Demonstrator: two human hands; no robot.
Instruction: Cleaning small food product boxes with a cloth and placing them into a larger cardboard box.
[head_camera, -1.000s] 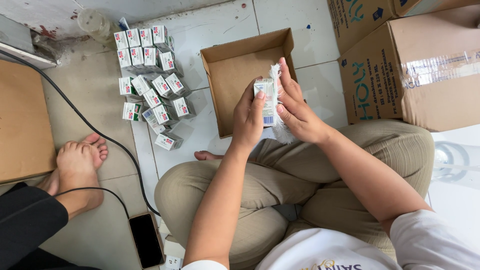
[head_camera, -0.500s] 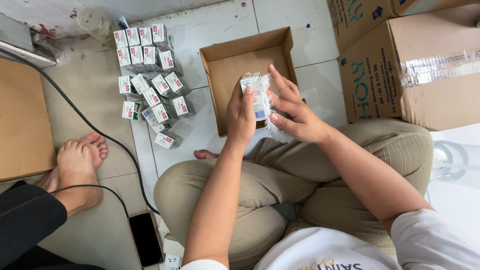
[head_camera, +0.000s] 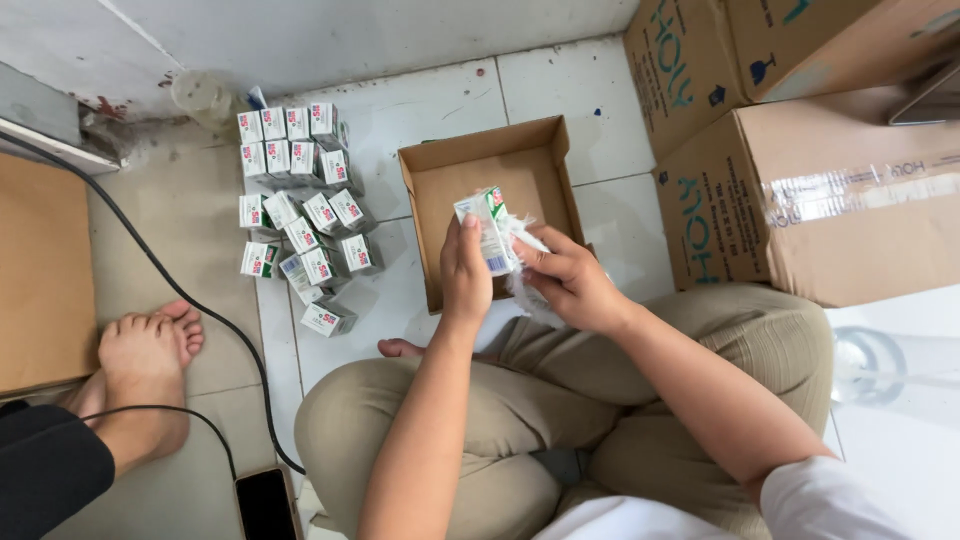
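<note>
Right over the open cardboard tray (head_camera: 436, 175), both hands meet on one small white carton (head_camera: 491, 232) with green and red print. The left hand (head_camera: 465, 272) closes around the carton's near side, thumb up along its face, so the carton stands nearly upright above the tray's front half. The right hand (head_camera: 570, 280) pinches crinkled clear plastic wrap (head_camera: 527, 262) that hangs off the carton's right side, fingers curled shut on the film. One tray, and its floor shows bare brown card.

To the left of the tray, on the white floor tiles, lies a heap of matching small cartons (head_camera: 300, 215): roughly eighteen, as far as overlap lets them be counted, with tidy rows at the far end, a loose jumble nearer, and one stray nearest the knees.

To the right of the tray stand two large brown shipping boxes (head_camera: 850, 200), one behind the other, the nearer sealed with clear tape. Left of the tray and beyond the heap, one black cable (head_camera: 170, 275) runs across the floor past another person's bare foot (head_camera: 145, 345), and one dark phone (head_camera: 265, 505) lies near the bottom edge.
</note>
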